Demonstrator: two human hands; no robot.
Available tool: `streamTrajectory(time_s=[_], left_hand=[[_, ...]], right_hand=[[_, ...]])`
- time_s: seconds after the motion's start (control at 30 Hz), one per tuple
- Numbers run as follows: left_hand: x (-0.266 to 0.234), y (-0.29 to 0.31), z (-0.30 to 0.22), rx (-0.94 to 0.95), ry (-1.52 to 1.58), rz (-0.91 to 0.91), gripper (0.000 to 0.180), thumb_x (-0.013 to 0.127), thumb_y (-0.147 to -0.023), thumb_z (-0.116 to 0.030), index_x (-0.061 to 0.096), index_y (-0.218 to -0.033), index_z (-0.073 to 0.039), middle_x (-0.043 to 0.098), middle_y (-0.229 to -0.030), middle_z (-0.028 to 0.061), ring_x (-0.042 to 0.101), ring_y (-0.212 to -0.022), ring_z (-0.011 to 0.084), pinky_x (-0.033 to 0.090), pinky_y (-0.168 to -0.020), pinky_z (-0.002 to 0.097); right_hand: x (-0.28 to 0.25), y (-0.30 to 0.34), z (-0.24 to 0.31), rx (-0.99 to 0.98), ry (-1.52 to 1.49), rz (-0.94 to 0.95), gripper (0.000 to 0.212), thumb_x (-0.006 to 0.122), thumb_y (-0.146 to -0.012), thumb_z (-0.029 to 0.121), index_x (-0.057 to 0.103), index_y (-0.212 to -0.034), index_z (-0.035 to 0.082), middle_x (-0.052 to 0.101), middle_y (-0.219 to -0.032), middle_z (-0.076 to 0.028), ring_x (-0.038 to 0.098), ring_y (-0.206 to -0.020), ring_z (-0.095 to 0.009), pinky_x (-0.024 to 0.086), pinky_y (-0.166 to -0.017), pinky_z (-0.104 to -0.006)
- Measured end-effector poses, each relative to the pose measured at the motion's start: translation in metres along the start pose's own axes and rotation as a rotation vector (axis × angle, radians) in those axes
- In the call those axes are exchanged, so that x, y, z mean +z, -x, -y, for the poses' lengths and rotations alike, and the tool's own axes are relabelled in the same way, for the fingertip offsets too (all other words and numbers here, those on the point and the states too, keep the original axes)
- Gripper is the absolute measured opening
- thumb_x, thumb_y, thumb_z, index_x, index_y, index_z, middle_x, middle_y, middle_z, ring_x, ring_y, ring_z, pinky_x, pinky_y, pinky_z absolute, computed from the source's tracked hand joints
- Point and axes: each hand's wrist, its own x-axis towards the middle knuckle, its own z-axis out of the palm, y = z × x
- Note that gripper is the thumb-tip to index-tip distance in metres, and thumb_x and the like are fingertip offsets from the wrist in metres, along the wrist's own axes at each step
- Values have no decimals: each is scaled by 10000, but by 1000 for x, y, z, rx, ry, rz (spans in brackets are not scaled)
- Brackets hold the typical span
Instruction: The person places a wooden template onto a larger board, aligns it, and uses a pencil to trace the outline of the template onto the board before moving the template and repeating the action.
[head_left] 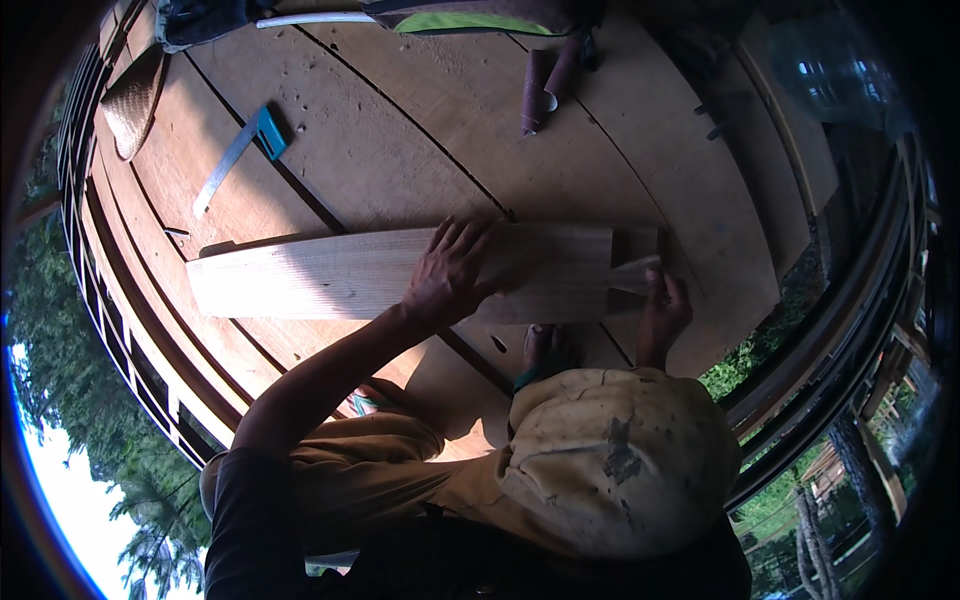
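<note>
A long pale wooden board [380, 270] lies crosswise in front of me, its left part in sunlight. My left hand [450, 265] rests on its upper face with fingers spread, holding nothing. Past the board's right end, my right hand [667, 310] has its fingers curled at the tip of a narrow pale wooden strip [633, 272]. Whether this strip is loose or part of the board, I cannot tell. Darker wood [636, 243] shows beyond the same end, partly hidden under the board.
On the plank floor [400, 130], a handsaw [240, 150] with a teal handle lies at far left, near a woven hat [133, 105]. Brownish rolled sheets [540, 90] and a black and green bag [460, 18] are at the far side. My tan-trousered knee [620, 460] and foot [550, 347] are close.
</note>
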Motion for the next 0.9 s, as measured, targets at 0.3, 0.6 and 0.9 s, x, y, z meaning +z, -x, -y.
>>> streamTrajectory(time_s=[0.3,0.6,0.9], left_hand=[[11,9,-5,-54,-43,8,966,806,-882,-421,327,-1655,-94,388,-1636,255,338,-1551,426,219,-1296,602],[25,11,-23,112,-48,-22,1169,772,-824,-665,229,-1692,-100,207,-1723,291,173,-1618,460,153,-1299,636],[30,19,-9,163,-15,-125,1166,781,-751,-725,346,-1627,-90,328,-1646,296,297,-1551,475,221,-1263,651]], right_hand=[[6,-1,-8,8,18,4,232,741,-1009,191,774,-1113,-14,774,-994,-107,706,-893,-174,543,-818,-355],[5,-1,-21,-19,45,37,256,725,-1028,191,766,-1133,-39,759,-1017,-147,705,-919,-201,550,-813,-373],[5,-1,-15,-2,177,51,380,719,-1027,296,756,-1187,-47,766,-1038,-193,720,-948,-277,545,-857,-427]])
